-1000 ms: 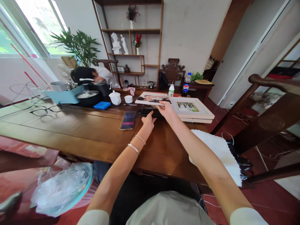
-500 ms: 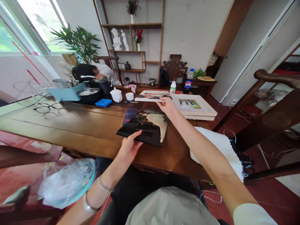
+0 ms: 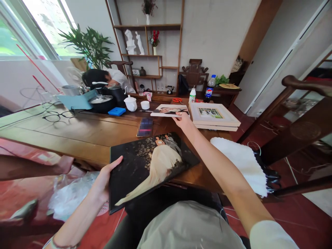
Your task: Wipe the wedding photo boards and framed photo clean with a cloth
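Note:
My left hand is closed on the left edge of a large dark photo panel, thumb on top. The panel is tilted over the table's front edge, and its picture shows a couple with a long cream gown. My right hand reaches forward and pinches the near edge of a white-edged photo panel, close to the tabletop. Whether that panel rests on the table I cannot tell. Just right of it lie stacked white picture frames, the top one with a small photo inside.
A phone-like dark object, blue box, white lidded pot and white cup stand on the table. Red scissors, a white bottle and a cola bottle are behind. A person bends over at the far left.
My left hand has drawn the dark photo panel left and toward me, turning its face up. The white-edged panel has lowered slightly in my right hand, uncovering the scissors behind.

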